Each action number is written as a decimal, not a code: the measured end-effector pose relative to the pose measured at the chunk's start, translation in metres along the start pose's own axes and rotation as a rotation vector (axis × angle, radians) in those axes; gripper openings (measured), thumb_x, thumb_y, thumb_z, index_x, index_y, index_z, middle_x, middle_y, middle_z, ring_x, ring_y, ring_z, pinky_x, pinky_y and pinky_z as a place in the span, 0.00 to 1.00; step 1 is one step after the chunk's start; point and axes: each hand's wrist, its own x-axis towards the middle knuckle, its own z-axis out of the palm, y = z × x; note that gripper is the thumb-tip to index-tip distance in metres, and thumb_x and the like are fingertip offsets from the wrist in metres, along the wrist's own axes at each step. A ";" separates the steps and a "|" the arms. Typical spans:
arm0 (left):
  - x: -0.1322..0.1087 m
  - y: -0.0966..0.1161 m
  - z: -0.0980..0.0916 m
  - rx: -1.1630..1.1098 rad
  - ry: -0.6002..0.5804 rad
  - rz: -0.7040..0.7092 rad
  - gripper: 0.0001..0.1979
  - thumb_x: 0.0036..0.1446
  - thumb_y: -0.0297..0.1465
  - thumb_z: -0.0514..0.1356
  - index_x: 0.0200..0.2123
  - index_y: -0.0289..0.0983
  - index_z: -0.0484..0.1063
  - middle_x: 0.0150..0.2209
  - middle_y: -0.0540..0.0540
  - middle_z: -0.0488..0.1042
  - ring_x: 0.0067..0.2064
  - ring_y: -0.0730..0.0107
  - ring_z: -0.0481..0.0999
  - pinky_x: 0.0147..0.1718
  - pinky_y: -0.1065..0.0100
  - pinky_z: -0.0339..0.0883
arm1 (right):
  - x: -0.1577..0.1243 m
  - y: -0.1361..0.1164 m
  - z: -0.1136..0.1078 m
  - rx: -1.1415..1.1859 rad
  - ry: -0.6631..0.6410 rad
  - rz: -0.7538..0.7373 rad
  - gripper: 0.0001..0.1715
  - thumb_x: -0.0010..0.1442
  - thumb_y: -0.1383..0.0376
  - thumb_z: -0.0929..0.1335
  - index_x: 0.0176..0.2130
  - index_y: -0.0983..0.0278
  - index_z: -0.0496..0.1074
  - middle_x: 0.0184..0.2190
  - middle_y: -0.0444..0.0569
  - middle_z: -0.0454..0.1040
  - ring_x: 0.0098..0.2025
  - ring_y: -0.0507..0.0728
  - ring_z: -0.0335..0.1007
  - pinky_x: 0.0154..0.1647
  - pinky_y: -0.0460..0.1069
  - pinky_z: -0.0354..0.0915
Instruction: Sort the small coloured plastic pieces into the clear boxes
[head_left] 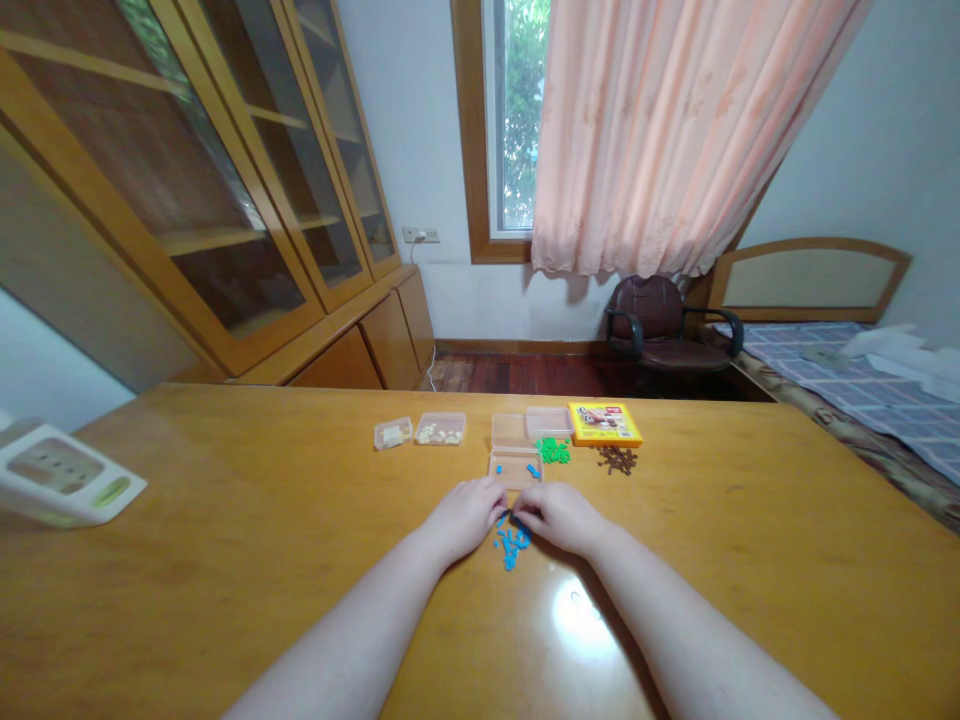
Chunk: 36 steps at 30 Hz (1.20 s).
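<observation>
My left hand and my right hand meet over the table, fingertips pinched close together at the far end of a loose pile of small blue pieces. What the fingertips hold, if anything, is too small to make out. Just beyond them stands a clear plastic box with its lid folded back and a few blue pieces inside. A heap of green pieces lies right of the box. Farther right is a heap of brown pieces.
A yellow package and another clear box lie at the back. To the left are a clear box with cream pieces and a smaller clear box. A white container stands at the table's left edge.
</observation>
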 end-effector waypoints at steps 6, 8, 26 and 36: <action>-0.001 0.002 -0.003 0.001 -0.014 -0.007 0.07 0.59 0.30 0.53 0.35 0.38 0.70 0.36 0.45 0.73 0.37 0.65 0.72 0.36 0.68 0.63 | 0.001 0.006 -0.003 0.069 0.341 0.170 0.13 0.61 0.62 0.62 0.37 0.61 0.75 0.34 0.49 0.77 0.36 0.55 0.71 0.38 0.47 0.63; -0.001 0.004 -0.004 0.009 -0.024 -0.003 0.06 0.58 0.30 0.53 0.34 0.38 0.70 0.37 0.45 0.73 0.37 0.65 0.73 0.35 0.67 0.63 | 0.002 0.010 -0.001 0.082 0.360 0.234 0.12 0.60 0.62 0.62 0.37 0.61 0.75 0.35 0.49 0.77 0.37 0.56 0.72 0.38 0.48 0.63; 0.010 -0.010 0.003 -0.250 0.283 -0.121 0.09 0.60 0.28 0.50 0.39 0.37 0.69 0.40 0.45 0.73 0.43 0.66 0.71 0.44 0.66 0.64 | 0.000 -0.001 -0.005 0.129 0.138 0.120 0.13 0.59 0.64 0.62 0.36 0.62 0.76 0.33 0.48 0.78 0.34 0.54 0.72 0.36 0.46 0.63; -0.002 -0.010 -0.015 -0.059 0.007 -0.056 0.11 0.60 0.31 0.50 0.37 0.39 0.72 0.36 0.45 0.73 0.38 0.65 0.72 0.37 0.67 0.64 | -0.001 -0.010 -0.007 0.091 -0.099 -0.056 0.18 0.60 0.65 0.61 0.46 0.56 0.74 0.42 0.45 0.77 0.42 0.55 0.73 0.45 0.48 0.64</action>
